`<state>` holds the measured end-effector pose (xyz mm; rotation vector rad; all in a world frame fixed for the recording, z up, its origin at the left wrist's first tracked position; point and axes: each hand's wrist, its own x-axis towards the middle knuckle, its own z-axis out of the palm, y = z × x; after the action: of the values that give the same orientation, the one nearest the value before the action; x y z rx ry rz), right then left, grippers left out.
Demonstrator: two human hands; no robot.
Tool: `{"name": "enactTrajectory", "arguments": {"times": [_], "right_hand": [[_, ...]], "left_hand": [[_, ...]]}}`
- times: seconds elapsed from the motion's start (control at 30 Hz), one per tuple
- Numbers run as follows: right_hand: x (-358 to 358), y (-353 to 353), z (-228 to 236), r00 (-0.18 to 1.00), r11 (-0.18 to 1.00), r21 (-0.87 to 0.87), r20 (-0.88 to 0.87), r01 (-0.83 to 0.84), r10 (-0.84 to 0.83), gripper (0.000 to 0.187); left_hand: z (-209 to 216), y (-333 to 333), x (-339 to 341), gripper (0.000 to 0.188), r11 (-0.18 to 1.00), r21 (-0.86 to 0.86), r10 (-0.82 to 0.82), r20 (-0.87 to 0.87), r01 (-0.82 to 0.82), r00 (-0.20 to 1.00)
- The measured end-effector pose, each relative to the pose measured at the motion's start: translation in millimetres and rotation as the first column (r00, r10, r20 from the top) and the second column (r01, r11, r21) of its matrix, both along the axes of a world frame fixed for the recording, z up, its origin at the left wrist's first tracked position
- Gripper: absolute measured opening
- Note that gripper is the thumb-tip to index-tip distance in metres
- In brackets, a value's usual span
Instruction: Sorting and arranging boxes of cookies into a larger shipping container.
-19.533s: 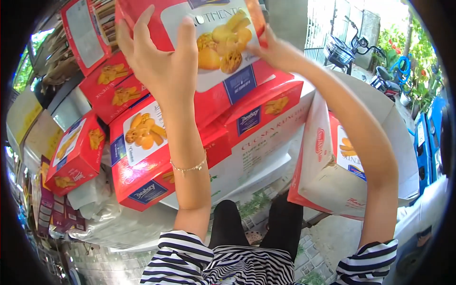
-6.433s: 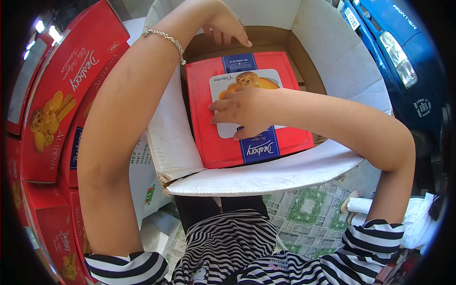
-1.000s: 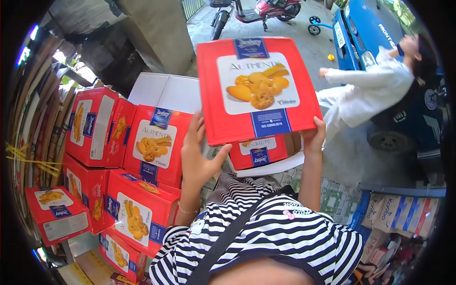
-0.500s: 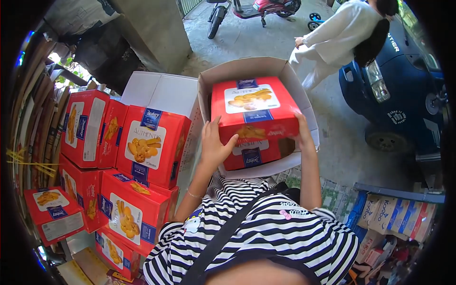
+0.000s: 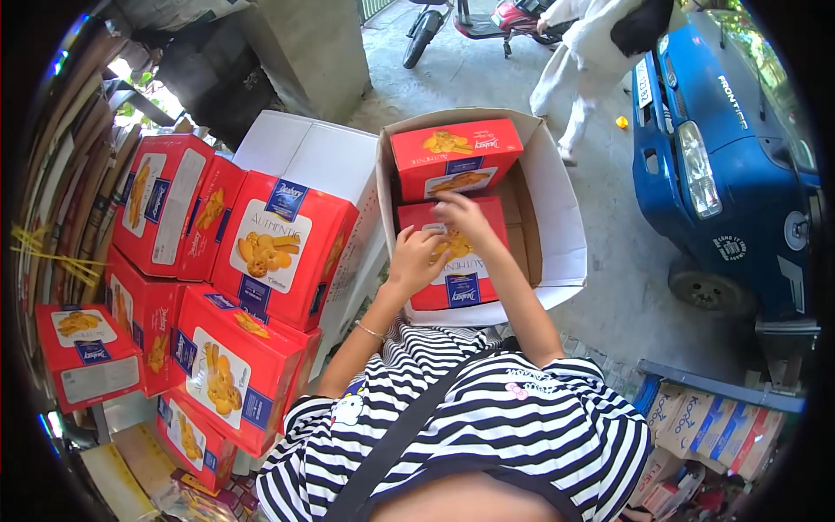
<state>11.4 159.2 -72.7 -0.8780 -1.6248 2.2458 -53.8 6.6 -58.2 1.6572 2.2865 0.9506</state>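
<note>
A white-lined cardboard carton stands open in front of me. At its far left a red biscuit box stands on edge. Nearer to me lies a second red biscuit box, its picture face up. My left hand is over the nearer box's left side, fingers apart and slightly bent, holding nothing. My right hand crosses over the same box close to the standing one, fingers loosely bent and a little blurred, with nothing in them. Whether either hand touches a box I cannot tell.
Several red biscuit boxes are stacked at my left beside folded cardboard. A blue truck is parked at the right. Beyond the carton are a person in white and a red motorbike. More cartons lie lower right.
The biscuit box held between both hands has been set on edge at the carton's far left and let go. My hands have drawn together over the nearer box. The person in white has shifted.
</note>
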Motion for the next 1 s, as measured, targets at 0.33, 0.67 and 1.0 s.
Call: {"name": "enactTrajectory", "arguments": {"times": [0.33,0.67,1.0], "right_hand": [[-37.6,-37.6,22.0,0.982,0.907,0.386,-0.012,-0.168,0.187,0.035],[-166.9,-91.5,27.0,0.932,0.556,0.753,0.23,-0.353,0.281,0.062],[-198.9,-81.2,-17.2,0.744,0.808,0.167,0.526,-0.565,0.412,0.089]], "left_hand": [[44.5,-104.8,-34.4,0.016,0.852,0.322,0.442,-0.017,-0.414,0.897],[16.6,-186.3,-37.2,0.091,0.648,-0.53,0.622,-0.046,-0.547,0.782],[16.2,-178.5,-15.5,0.109,0.608,-0.576,0.63,-0.069,-0.547,0.773]]}}
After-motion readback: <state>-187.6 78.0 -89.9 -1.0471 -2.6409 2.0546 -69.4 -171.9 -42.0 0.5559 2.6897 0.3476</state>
